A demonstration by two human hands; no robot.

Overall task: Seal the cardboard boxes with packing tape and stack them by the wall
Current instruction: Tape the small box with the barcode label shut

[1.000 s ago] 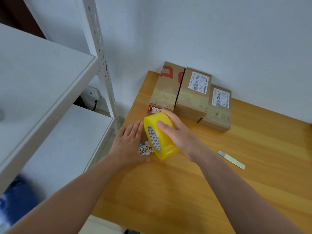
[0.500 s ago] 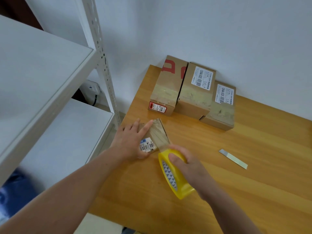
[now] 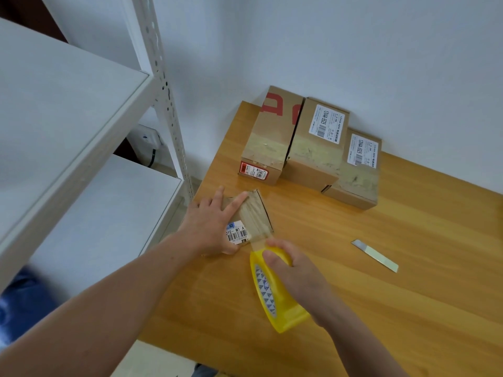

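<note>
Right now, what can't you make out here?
Head view only.
Small brown cardboard box: left side hidden under the flat left hand.
Yellow roll of packing tape: far face hidden by the gripping right hand.
White labels on the taped boxes: print too small.
Blue shape, lower left: blurred, cut off.

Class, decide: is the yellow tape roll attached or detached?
Attached: a strip runs from the yellow tape roll to the small cardboard box.

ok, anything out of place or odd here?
What looks like a bare cutter blade lies loose on the table, right of the right hand gripping the tape roll; no handle or cover shows. The three taped boxes by the wall sit side by side, staggered, not stacked.
</note>
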